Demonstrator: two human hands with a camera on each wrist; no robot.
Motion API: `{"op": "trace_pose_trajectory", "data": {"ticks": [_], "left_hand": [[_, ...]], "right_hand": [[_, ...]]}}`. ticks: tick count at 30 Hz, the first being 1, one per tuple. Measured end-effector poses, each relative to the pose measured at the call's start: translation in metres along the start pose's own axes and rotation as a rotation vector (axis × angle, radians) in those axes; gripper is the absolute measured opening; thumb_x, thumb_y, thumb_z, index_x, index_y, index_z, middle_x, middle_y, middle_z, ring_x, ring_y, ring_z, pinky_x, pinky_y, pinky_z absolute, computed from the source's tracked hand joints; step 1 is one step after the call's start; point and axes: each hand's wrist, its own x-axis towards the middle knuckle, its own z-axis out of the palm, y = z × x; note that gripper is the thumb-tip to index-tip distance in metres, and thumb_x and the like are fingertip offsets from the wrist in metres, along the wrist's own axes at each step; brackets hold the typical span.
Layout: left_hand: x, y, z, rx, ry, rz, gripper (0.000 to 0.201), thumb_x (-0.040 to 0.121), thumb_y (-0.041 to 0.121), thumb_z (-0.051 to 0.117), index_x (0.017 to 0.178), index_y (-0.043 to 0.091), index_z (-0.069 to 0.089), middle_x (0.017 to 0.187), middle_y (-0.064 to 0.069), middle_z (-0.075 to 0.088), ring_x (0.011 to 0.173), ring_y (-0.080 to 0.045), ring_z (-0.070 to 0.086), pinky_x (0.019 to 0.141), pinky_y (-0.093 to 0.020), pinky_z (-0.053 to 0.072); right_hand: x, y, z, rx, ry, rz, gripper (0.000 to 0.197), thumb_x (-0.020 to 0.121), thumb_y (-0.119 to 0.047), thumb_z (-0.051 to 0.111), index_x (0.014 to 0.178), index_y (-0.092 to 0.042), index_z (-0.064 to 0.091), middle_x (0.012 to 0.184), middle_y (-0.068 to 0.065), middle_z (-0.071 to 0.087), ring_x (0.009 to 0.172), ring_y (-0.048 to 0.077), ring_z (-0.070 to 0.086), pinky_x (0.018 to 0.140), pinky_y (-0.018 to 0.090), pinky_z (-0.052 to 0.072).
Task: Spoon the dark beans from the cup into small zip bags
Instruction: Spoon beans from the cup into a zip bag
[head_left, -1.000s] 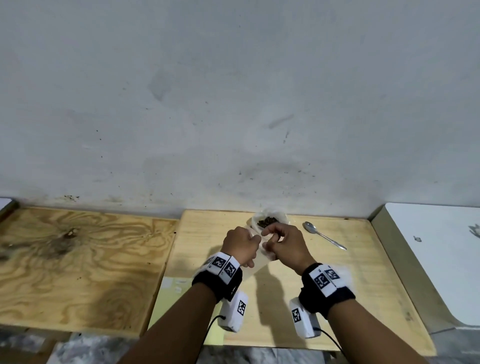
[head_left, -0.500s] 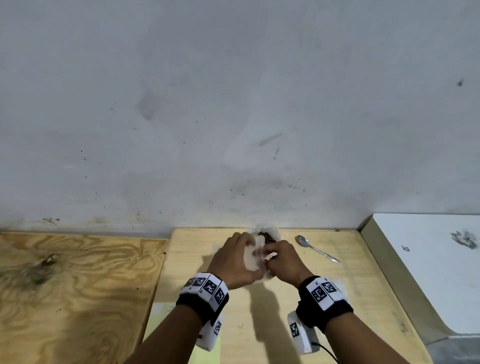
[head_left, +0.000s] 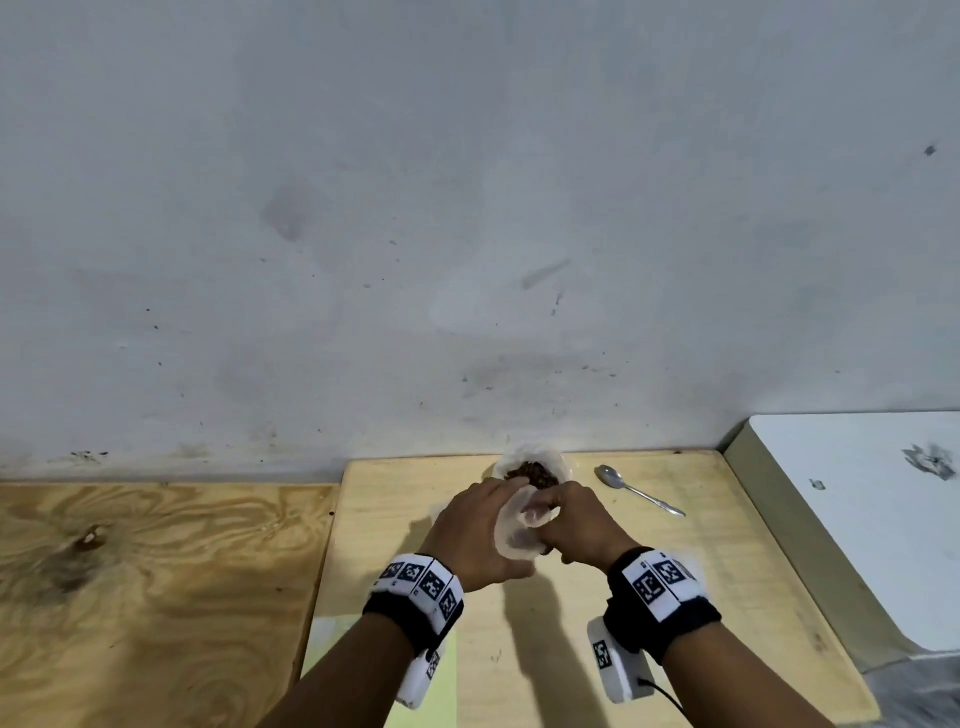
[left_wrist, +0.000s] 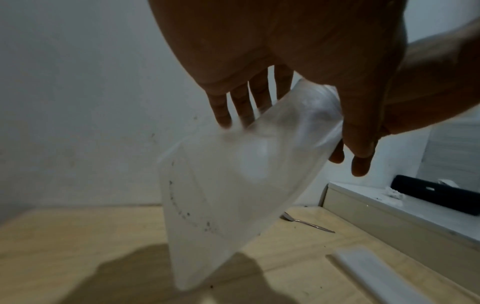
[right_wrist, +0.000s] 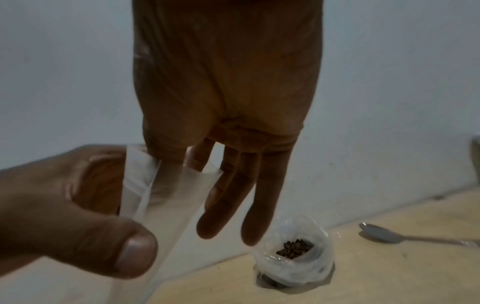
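A small clear zip bag (head_left: 517, 530) hangs between my hands above the light wooden table (head_left: 701, 561). My left hand (head_left: 478, 535) grips one side of it, thumb (right_wrist: 130, 246) in front and fingers (left_wrist: 241, 107) behind. My right hand (head_left: 582, 525) pinches the other lip of the bag (right_wrist: 166, 195) with thumb and forefinger, its other fingers hanging straight. The bag (left_wrist: 228, 195) looks empty, its mouth held apart. Just beyond my hands, by the wall, stands the cup of dark beans (head_left: 535, 470), wrapped in crumpled clear plastic (right_wrist: 293, 261). The metal spoon (head_left: 639, 491) lies to its right, untouched.
The grey wall (head_left: 467, 234) rises right behind the cup. A darker plywood surface (head_left: 156, 571) adjoins on the left. On the right stands a white unit (head_left: 857, 519) with a black object (left_wrist: 436, 197) on top.
Both hands have drawn slightly away from the cup. The bag, earlier bunched between the knuckles, now shows between the hands with its mouth pulled apart. Cup and spoon have not moved.
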Motion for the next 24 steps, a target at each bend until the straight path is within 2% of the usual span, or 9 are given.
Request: {"op": "trace_pose_trajectory", "data": {"ticks": [3,8,10,14,16,18,21,22,24], "left_hand": [[0.002,-0.01,0.011,-0.159,-0.021,-0.098,0.097,0.051,0.053,0.084,0.139,0.041,0.044,0.125,0.02,0.052,0.114,-0.004,0.053,0.092,-0.024,0.046],[0.025,-0.019,0.031,-0.294,-0.053,-0.279,0.098,0.049,0.041,0.094,0.136,0.034,0.051,0.123,0.016,0.057,0.112,-0.006,0.055,0.087,-0.019,0.043],[0.04,-0.024,0.037,-0.325,-0.024,-0.383,0.1,0.049,0.041,0.095,0.137,0.028,0.05,0.123,0.01,0.06,0.109,-0.012,0.058,0.088,-0.024,0.046],[0.077,-0.035,0.048,-0.235,-0.013,-0.564,0.103,0.042,0.062,0.085,0.132,0.024,0.054,0.128,0.003,0.062,0.112,-0.018,0.059,0.093,-0.031,0.049],[0.095,-0.038,0.054,-0.249,0.005,-0.624,0.102,0.037,0.062,0.085,0.128,0.022,0.058,0.125,0.004,0.061,0.114,-0.021,0.059,0.094,-0.034,0.049],[0.111,-0.041,0.059,-0.266,0.032,-0.668,0.089,0.049,0.043,0.095,0.126,0.016,0.059,0.116,0.005,0.057,0.112,-0.023,0.059,0.092,-0.032,0.049],[0.127,-0.047,0.066,-0.325,0.049,-0.737,0.074,0.055,0.026,0.096,0.12,0.015,0.062,0.115,0.0,0.058,0.102,-0.02,0.058,0.085,-0.029,0.047],[0.131,-0.047,0.066,-0.353,0.029,-0.753,0.075,0.052,0.029,0.097,0.117,0.016,0.063,0.114,0.0,0.058,0.1,-0.019,0.057,0.083,-0.028,0.046],[0.137,-0.05,0.071,-0.371,-0.009,-0.786,0.098,0.035,0.051,0.093,0.122,0.019,0.061,0.115,0.003,0.058,0.104,-0.02,0.06,0.081,-0.027,0.045]], "right_hand": [[0.004,0.016,-0.002,0.089,0.056,-0.009,0.024,0.078,-0.003,0.077,0.087,-0.025,0.074,0.092,0.003,0.07,0.057,0.017,0.062,0.044,0.014,0.041],[0.019,0.048,-0.019,0.236,0.002,0.066,0.013,0.084,-0.012,0.075,0.097,-0.017,0.075,0.08,-0.005,0.071,0.059,0.019,0.068,0.05,0.026,0.046],[0.032,0.067,-0.035,0.302,0.076,0.112,0.011,0.086,-0.013,0.074,0.096,-0.015,0.074,0.082,-0.002,0.071,0.059,0.021,0.068,0.05,0.027,0.048],[0.066,0.127,-0.081,0.262,0.282,0.237,0.009,0.083,-0.011,0.075,0.093,-0.012,0.074,0.08,0.001,0.069,0.057,0.02,0.065,0.051,0.03,0.051],[0.085,0.161,-0.103,0.188,0.368,0.291,0.009,0.079,-0.013,0.077,0.084,-0.019,0.074,0.077,-0.002,0.071,0.069,0.022,0.069,0.066,0.037,0.058],[0.101,0.192,-0.122,0.104,0.375,0.356,0.013,0.079,-0.016,0.078,0.089,-0.022,0.073,0.089,0.002,0.073,0.089,0.025,0.07,0.082,0.035,0.056],[0.118,0.227,-0.141,0.003,0.333,0.458,0.037,0.079,-0.025,0.081,0.112,-0.014,0.072,0.115,0.009,0.071,0.107,0.027,0.065,0.089,0.027,0.048],[0.123,0.236,-0.145,-0.011,0.315,0.467,0.041,0.078,-0.027,0.083,0.115,-0.013,0.071,0.119,0.01,0.07,0.11,0.027,0.064,0.089,0.027,0.046],[0.129,0.247,-0.148,-0.048,0.26,0.477,0.042,0.079,-0.029,0.082,0.117,-0.015,0.071,0.122,0.009,0.069,0.112,0.027,0.063,0.089,0.025,0.044]]}}
